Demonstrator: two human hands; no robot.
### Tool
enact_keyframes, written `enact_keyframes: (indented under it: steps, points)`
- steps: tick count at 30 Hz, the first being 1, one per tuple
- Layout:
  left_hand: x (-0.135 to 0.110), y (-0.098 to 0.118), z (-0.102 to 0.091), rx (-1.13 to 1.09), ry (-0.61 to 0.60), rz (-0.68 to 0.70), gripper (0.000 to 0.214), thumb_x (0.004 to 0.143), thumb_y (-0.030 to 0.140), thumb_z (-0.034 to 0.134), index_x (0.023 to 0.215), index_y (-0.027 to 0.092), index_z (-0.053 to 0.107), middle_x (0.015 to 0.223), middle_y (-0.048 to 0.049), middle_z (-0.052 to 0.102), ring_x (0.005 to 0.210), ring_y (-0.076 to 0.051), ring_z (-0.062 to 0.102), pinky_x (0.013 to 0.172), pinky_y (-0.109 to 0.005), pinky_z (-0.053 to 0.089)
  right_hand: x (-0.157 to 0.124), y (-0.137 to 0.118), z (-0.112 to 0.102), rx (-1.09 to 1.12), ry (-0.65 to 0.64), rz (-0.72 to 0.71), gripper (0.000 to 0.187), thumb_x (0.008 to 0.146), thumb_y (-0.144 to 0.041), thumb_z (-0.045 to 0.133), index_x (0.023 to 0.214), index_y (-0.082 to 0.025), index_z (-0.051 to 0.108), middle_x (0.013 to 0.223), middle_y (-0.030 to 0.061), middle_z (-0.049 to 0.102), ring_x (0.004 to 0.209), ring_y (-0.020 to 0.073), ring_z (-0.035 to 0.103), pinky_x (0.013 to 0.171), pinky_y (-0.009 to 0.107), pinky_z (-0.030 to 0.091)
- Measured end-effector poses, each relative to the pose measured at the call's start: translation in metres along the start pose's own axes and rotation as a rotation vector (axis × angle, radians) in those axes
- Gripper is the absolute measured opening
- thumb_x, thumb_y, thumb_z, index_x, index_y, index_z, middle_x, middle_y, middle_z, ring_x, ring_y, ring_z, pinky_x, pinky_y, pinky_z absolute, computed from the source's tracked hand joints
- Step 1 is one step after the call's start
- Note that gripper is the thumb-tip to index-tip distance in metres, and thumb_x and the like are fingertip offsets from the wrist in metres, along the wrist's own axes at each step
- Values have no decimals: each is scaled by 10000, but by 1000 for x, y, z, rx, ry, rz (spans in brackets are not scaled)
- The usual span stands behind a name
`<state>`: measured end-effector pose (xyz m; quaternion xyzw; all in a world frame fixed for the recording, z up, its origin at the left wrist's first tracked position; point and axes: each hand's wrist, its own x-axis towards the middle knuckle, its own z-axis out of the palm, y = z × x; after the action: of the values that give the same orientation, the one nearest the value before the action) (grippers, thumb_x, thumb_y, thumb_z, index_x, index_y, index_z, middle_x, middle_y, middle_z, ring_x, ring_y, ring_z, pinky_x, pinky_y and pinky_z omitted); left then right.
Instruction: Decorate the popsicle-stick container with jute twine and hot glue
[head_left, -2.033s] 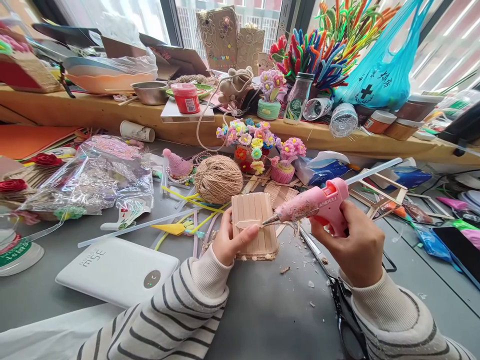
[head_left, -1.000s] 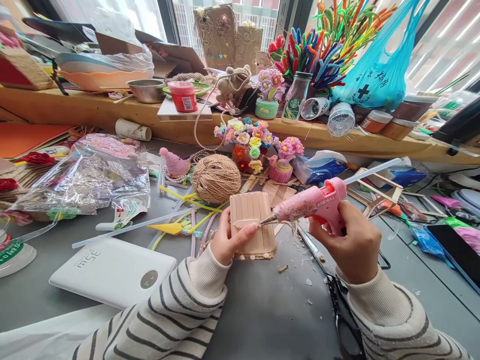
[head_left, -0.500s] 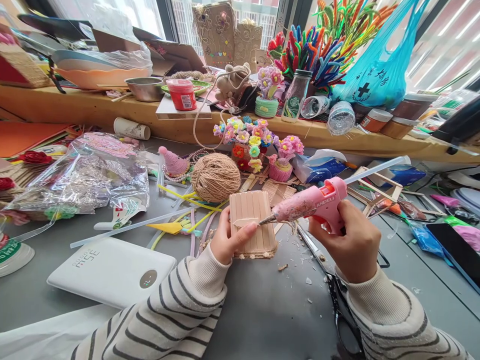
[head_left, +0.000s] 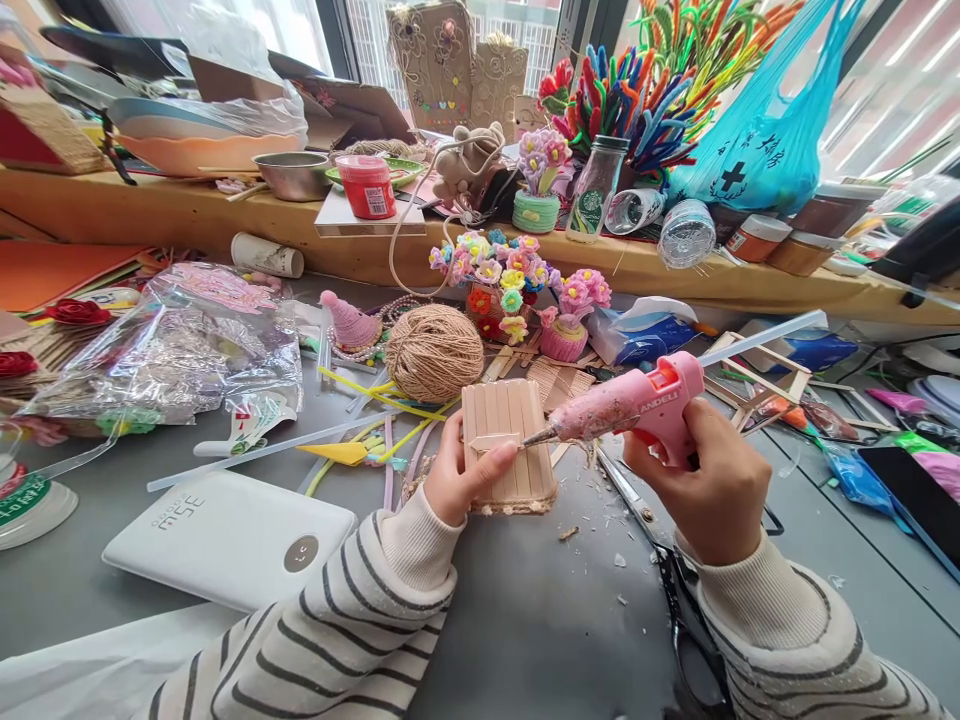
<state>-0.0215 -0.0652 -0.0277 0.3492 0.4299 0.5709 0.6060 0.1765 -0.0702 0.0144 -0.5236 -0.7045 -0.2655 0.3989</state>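
Observation:
My left hand (head_left: 461, 475) grips a small panel of wooden craft sticks (head_left: 514, 410) by its left side, the thumb lying across its front. Twine runs along the panel's lower edge, and a short crosspiece (head_left: 491, 441) lies over the upright sticks beside my thumb. My right hand (head_left: 701, 480) is wrapped round the handle of a pink hot glue gun (head_left: 630, 405). The gun's metal nozzle points left and sits close to my left thumb tip and the panel; whether it touches cannot be made out. A clear glue stick (head_left: 765, 338) sticks out of its back.
Black-handled scissors (head_left: 679, 610) lie under my right forearm. A white power bank (head_left: 232, 540) is left of my left sleeve. Behind the panel are a twine ball (head_left: 435, 353) and crocheted flowers (head_left: 502, 275). A phone (head_left: 911, 500) lies at right; a crowded shelf (head_left: 187, 215) runs along the back.
The whole view has shifted slightly, moving things a little to the right. Both hands, the panel and the glue gun keep nearly the same positions relative to each other.

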Motion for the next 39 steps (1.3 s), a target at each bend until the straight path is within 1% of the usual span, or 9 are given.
enact_keyframes:
  steps: [5, 11, 19, 26, 34, 39]
  points:
    - [0, 1, 1, -3, -4, -8, 768, 476, 448, 793, 1089, 136, 451, 1039, -122, 610, 1021, -339, 572, 856, -426, 458, -1, 1, 1, -4, 5, -14, 318, 713, -229, 559, 603, -236, 261, 524, -61, 290, 439, 90, 315, 427, 241, 286]
    - [-2, 3, 2, -17, -11, -19, 768, 493, 422, 790, 1103, 123, 432, 1016, -118, 615, 978, -316, 588, 834, -413, 464, -1, 3, 3, -12, 39, -43, 329, 702, -208, 574, 609, -231, 259, 530, -68, 276, 444, 77, 279, 417, 224, 271]
    - [-2, 3, 3, -25, -11, -11, 767, 489, 413, 792, 1100, 119, 435, 1017, -123, 621, 964, -313, 596, 818, -403, 474, -2, 3, 3, -8, 26, -63, 335, 721, -212, 578, 632, -229, 255, 547, -65, 277, 463, 76, 279, 433, 220, 273]
    - [-3, 4, 3, -17, -15, -12, 778, 488, 425, 787, 1105, 119, 426, 1012, -117, 619, 949, -292, 596, 807, -377, 482, -2, 3, 2, -12, 15, -44, 327, 727, -215, 567, 627, -230, 255, 544, -61, 285, 469, 80, 290, 440, 219, 282]
    - [-1, 1, 1, 10, -9, -9, 790, 478, 445, 785, 1106, 128, 425, 1038, -127, 610, 993, -318, 577, 837, -407, 463, 0, 1, 2, -23, 16, -29, 315, 722, -208, 547, 612, -234, 253, 531, -63, 279, 453, 82, 281, 430, 226, 276]
    - [-2, 3, 2, -4, -23, -25, 785, 487, 428, 786, 1109, 128, 414, 1044, -126, 605, 983, -302, 579, 818, -385, 475, -1, 2, 2, -21, 24, -38, 310, 716, -208, 553, 604, -233, 265, 534, -63, 278, 447, 81, 287, 426, 226, 276]
